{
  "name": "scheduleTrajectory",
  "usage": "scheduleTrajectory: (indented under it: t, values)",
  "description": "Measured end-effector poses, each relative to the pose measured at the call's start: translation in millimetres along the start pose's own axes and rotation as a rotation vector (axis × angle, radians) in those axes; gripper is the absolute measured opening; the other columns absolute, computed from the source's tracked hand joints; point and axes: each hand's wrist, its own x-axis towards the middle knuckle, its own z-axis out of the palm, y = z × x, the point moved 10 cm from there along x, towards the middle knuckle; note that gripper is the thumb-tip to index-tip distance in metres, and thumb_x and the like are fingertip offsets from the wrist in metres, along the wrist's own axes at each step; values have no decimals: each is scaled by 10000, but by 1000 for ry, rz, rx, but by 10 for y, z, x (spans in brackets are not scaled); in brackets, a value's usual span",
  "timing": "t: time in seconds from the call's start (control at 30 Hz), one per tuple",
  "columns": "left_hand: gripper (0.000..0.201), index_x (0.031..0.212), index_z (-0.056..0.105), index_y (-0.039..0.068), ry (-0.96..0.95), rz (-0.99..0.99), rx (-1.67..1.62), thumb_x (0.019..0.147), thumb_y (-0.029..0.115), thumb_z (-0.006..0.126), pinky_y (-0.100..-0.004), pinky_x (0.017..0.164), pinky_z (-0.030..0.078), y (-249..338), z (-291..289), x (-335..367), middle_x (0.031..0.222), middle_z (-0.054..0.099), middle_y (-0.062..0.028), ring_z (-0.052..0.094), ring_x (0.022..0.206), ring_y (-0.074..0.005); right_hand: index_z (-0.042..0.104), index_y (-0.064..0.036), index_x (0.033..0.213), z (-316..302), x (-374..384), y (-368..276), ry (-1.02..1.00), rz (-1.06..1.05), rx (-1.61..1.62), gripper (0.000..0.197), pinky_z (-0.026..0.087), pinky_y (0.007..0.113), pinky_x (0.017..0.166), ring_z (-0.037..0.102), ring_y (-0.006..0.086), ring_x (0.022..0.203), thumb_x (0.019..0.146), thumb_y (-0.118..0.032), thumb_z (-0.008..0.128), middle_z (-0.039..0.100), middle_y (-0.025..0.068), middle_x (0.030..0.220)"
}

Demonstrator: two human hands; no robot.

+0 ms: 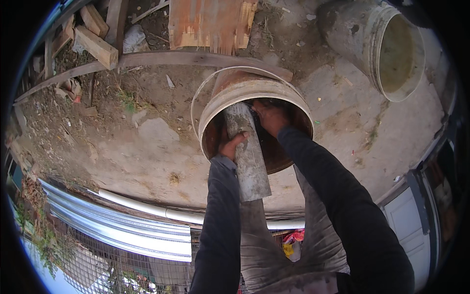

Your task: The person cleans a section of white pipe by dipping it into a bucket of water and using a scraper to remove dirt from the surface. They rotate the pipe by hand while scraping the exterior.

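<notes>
A bucket (pixel 254 90) with a pale rim and a brown, wet-looking inside stands in front of me, its wire handle lying toward the far left side. Out of its mouth, toward me, slants a long grey stained board (pixel 252 164). My left hand (pixel 232 146) is closed around the board's left edge, thumb on top and fingers underneath. Inside the bucket, my right hand (pixel 272 119) is curled beside the board's far end. Its fingertips are in shadow, and what they grip, if anything, cannot be made out.
A large pale bucket (pixel 377 54) with murky liquid stands at the far right. Behind my bucket are a narrow curved plank (pixel 161 59) and a reddish-brown wooden panel (pixel 210 24). Wood blocks (pixel 96 46) are piled at the far left. A white pipe (pixel 142 205) and corrugated sheet (pixel 117 223) lie nearer.
</notes>
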Motion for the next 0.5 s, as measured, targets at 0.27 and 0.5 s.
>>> scheduleTrajectory:
  t: [0.27,0.5]
  values:
    - [956,1536,404,36,12,134,194,721,191,879,-384,979,532,127,-81,48,1295,635,-133,641,1139,-259,640,-193,1329,-186,-45,-423,143,-268,-117,398,571,480,965,687,358,1168,966,-103,502,658,135,1374]
    - [953,1529,411,14,57,183,301,726,243,870,-367,995,523,180,-47,19,1303,639,-150,645,1145,-277,630,-200,1314,-245,-101,-495,16,-273,-255,377,574,435,984,585,323,1329,954,-153,530,603,83,1444]
